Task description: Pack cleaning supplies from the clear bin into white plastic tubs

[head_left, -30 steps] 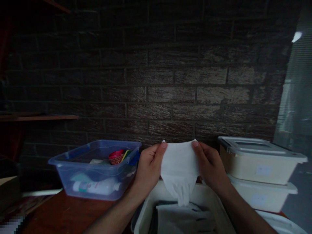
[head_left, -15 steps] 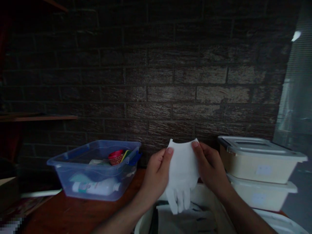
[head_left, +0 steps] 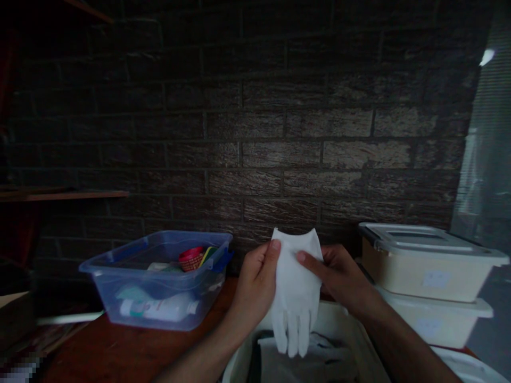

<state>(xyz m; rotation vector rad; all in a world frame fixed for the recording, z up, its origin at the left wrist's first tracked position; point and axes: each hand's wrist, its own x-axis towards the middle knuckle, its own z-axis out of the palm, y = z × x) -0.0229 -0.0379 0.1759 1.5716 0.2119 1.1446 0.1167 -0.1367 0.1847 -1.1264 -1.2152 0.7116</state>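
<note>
A white glove [head_left: 296, 287] hangs between my hands, cuff up and fingers pointing down. My left hand [head_left: 259, 274] pinches the left edge of its cuff, thumb in front. On the other side my right hand [head_left: 337, 274] grips the glove's right edge, with the thumb lying across the front of the cuff and the other fingers behind, partly hidden. Beneath the glove stands an open cream bin [head_left: 361, 332], in which a pale item and dark items lie; I cannot make out what they are.
On the left, a clear blue bin [head_left: 99, 287] holds a white bottle [head_left: 163, 308] and a red basket [head_left: 191, 259]. Two lidded cream boxes [head_left: 423, 271] are stacked at right. A white lid [head_left: 463, 367] lies below them. Behind is a dark brick wall [head_left: 259, 122]; a shelf [head_left: 80, 195] juts out at left.
My right thumb has moved left and down from the cuff's corner onto its front. The glove's top has shifted slightly left, and its fingers hang straighter. My left hand stays on the cuff.
</note>
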